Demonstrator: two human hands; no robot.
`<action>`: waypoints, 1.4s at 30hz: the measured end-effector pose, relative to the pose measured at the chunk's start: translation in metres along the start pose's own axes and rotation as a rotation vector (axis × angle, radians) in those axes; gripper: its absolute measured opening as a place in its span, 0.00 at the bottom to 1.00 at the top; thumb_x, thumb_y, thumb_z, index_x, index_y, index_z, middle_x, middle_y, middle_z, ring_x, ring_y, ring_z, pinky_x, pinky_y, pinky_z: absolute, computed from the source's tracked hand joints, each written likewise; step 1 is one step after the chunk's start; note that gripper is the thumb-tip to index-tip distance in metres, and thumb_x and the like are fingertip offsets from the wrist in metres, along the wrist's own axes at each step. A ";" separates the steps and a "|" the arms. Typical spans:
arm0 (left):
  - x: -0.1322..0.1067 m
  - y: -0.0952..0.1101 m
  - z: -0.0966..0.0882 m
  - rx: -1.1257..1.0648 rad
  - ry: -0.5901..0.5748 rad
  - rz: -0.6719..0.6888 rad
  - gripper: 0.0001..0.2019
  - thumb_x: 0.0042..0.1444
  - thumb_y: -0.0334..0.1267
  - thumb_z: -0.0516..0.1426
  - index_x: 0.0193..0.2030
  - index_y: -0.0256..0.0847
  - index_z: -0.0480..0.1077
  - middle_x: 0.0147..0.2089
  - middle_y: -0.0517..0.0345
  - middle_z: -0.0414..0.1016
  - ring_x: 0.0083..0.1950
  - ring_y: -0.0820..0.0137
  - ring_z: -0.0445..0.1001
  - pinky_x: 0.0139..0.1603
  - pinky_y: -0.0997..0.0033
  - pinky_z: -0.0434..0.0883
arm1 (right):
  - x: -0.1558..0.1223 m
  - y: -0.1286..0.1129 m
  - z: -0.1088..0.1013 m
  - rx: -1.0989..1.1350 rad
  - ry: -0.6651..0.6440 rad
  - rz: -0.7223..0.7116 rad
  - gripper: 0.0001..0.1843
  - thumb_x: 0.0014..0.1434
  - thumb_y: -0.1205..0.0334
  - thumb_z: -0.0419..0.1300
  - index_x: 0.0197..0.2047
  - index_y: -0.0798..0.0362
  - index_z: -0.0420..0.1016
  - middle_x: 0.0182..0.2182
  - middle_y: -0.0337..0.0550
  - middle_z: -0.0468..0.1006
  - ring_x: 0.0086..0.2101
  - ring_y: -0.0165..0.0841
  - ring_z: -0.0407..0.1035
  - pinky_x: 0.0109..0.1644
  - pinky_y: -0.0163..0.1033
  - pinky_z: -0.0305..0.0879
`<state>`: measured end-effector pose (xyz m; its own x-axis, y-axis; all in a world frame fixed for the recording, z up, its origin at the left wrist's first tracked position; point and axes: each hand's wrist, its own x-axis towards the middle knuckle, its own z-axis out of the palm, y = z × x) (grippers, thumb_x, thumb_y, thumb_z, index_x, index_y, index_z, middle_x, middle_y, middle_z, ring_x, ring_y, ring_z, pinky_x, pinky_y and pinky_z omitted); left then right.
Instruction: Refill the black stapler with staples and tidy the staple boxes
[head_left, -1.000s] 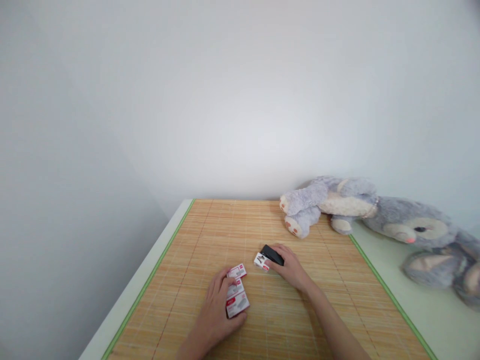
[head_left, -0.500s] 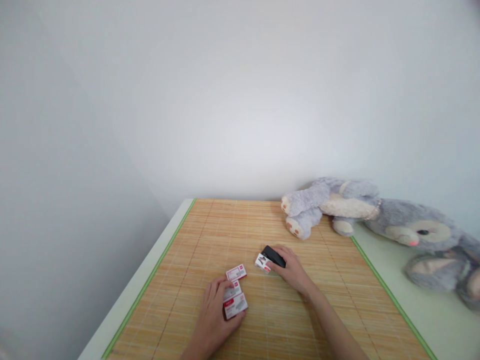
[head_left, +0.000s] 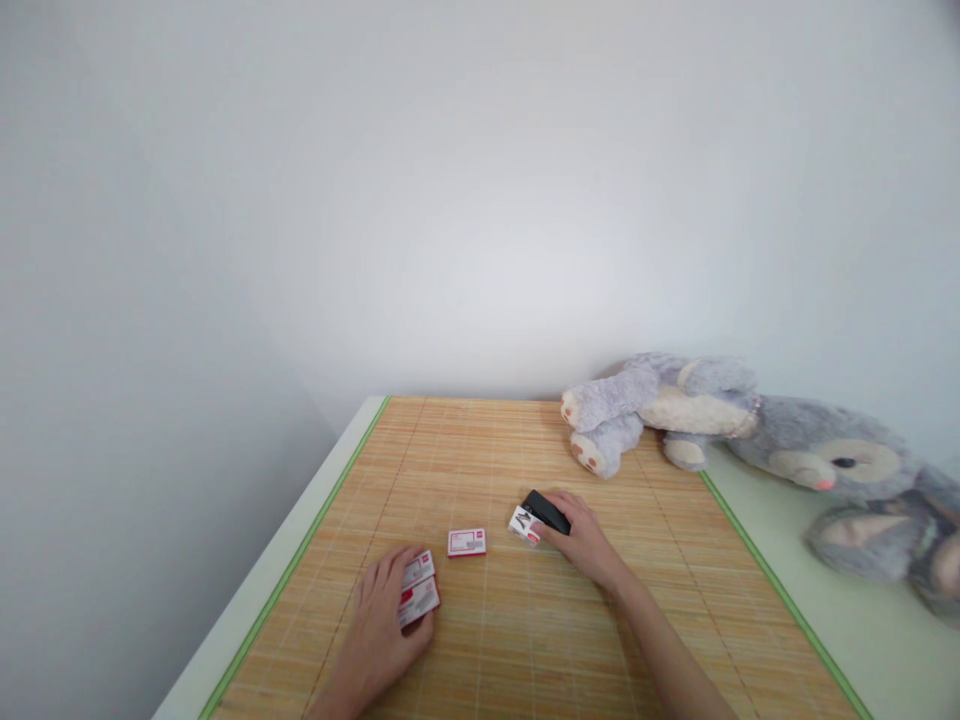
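Observation:
My left hand [head_left: 375, 630] lies on the bamboo mat [head_left: 525, 620], fingers curled round two small white-and-red boxes [head_left: 418, 590] at the near left. A third white-and-red box [head_left: 466, 542] lies alone on the mat, a little beyond them to the right. My right hand [head_left: 583, 540] rests near the mat's middle, its fingers closed on a small black object [head_left: 546, 510]. A small white-and-red box [head_left: 523, 524] lies right against that black object on its left.
A grey and cream plush rabbit [head_left: 750, 430] lies on its side at the back right, partly on the mat and partly on the pale table top [head_left: 862, 610]. A green band edges the mat. White walls stand close behind and to the left.
My left hand has slid two of the boxes toward the left and nearer to me, leaving the third box alone on the mat. My right hand has stayed in place.

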<state>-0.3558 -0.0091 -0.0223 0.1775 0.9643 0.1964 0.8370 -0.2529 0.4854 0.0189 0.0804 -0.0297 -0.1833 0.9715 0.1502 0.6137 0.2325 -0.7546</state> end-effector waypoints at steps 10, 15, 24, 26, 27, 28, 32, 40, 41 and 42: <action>0.041 0.022 0.017 0.012 -0.124 0.173 0.39 0.57 0.47 0.66 0.74 0.63 0.58 0.72 0.61 0.66 0.70 0.54 0.62 0.71 0.48 0.61 | 0.001 -0.007 -0.001 -0.023 -0.008 0.004 0.28 0.61 0.39 0.65 0.60 0.42 0.79 0.57 0.47 0.78 0.57 0.49 0.68 0.63 0.53 0.60; 0.042 0.027 0.034 0.047 -0.008 0.091 0.25 0.61 0.49 0.63 0.65 0.57 0.70 0.63 0.58 0.74 0.64 0.56 0.67 0.66 0.50 0.64 | -0.002 -0.019 -0.003 -0.012 -0.054 -0.028 0.27 0.60 0.41 0.66 0.59 0.42 0.79 0.54 0.47 0.79 0.56 0.47 0.69 0.62 0.51 0.62; 0.018 0.051 0.051 0.110 0.147 -0.127 0.23 0.66 0.55 0.58 0.64 0.51 0.69 0.62 0.52 0.73 0.62 0.53 0.68 0.61 0.49 0.64 | -0.004 -0.053 0.024 0.000 -0.145 -0.075 0.22 0.57 0.43 0.70 0.53 0.41 0.81 0.48 0.43 0.81 0.50 0.44 0.72 0.56 0.46 0.64; 0.014 0.053 0.052 0.107 0.158 -0.164 0.26 0.65 0.56 0.59 0.65 0.50 0.68 0.63 0.50 0.72 0.63 0.51 0.67 0.61 0.48 0.64 | 0.002 -0.058 0.032 -0.007 -0.151 -0.074 0.22 0.56 0.43 0.71 0.51 0.42 0.81 0.47 0.43 0.80 0.50 0.44 0.71 0.56 0.46 0.64; 0.012 0.054 0.053 0.102 0.166 -0.181 0.27 0.64 0.57 0.59 0.66 0.49 0.67 0.63 0.50 0.72 0.64 0.51 0.67 0.62 0.47 0.64 | 0.004 -0.060 0.037 -0.011 -0.146 -0.070 0.22 0.56 0.44 0.71 0.52 0.43 0.81 0.47 0.43 0.80 0.50 0.44 0.71 0.56 0.46 0.64; 0.010 0.054 0.053 0.093 0.172 -0.193 0.28 0.64 0.57 0.59 0.66 0.49 0.66 0.63 0.49 0.72 0.64 0.51 0.67 0.62 0.47 0.64 | 0.006 -0.063 0.042 -0.015 -0.139 -0.063 0.22 0.57 0.44 0.71 0.52 0.43 0.80 0.47 0.44 0.80 0.50 0.44 0.71 0.55 0.46 0.64; 0.007 0.051 0.053 0.052 0.194 -0.242 0.31 0.64 0.57 0.59 0.70 0.49 0.62 0.66 0.48 0.69 0.67 0.51 0.65 0.65 0.46 0.62 | 0.007 -0.074 0.063 -0.035 -0.096 -0.023 0.21 0.57 0.45 0.70 0.51 0.45 0.79 0.47 0.45 0.78 0.49 0.44 0.71 0.53 0.45 0.65; -0.002 0.036 0.046 0.001 0.153 -0.210 0.38 0.61 0.49 0.62 0.75 0.51 0.55 0.71 0.47 0.62 0.70 0.49 0.61 0.69 0.42 0.61 | -0.001 -0.098 0.092 -0.088 0.026 0.099 0.17 0.60 0.47 0.66 0.49 0.45 0.75 0.48 0.49 0.78 0.50 0.49 0.71 0.54 0.51 0.66; -0.003 0.034 0.045 -0.008 0.142 -0.197 0.37 0.61 0.48 0.61 0.75 0.52 0.55 0.71 0.48 0.62 0.70 0.50 0.62 0.69 0.42 0.61 | -0.002 -0.101 0.095 -0.096 0.037 0.117 0.17 0.61 0.46 0.65 0.48 0.46 0.75 0.47 0.50 0.78 0.49 0.51 0.71 0.54 0.52 0.66; -0.004 0.032 0.044 -0.016 0.136 -0.187 0.36 0.62 0.48 0.60 0.75 0.52 0.55 0.70 0.48 0.62 0.70 0.51 0.62 0.69 0.42 0.62 | -0.003 -0.104 0.099 -0.104 0.047 0.135 0.17 0.61 0.45 0.65 0.48 0.46 0.75 0.46 0.51 0.78 0.49 0.52 0.71 0.54 0.54 0.67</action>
<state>-0.3070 -0.0177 -0.0451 -0.0524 0.9753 0.2146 0.8404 -0.0730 0.5370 -0.1207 0.0483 -0.0152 -0.0595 0.9947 0.0839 0.7068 0.1013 -0.7001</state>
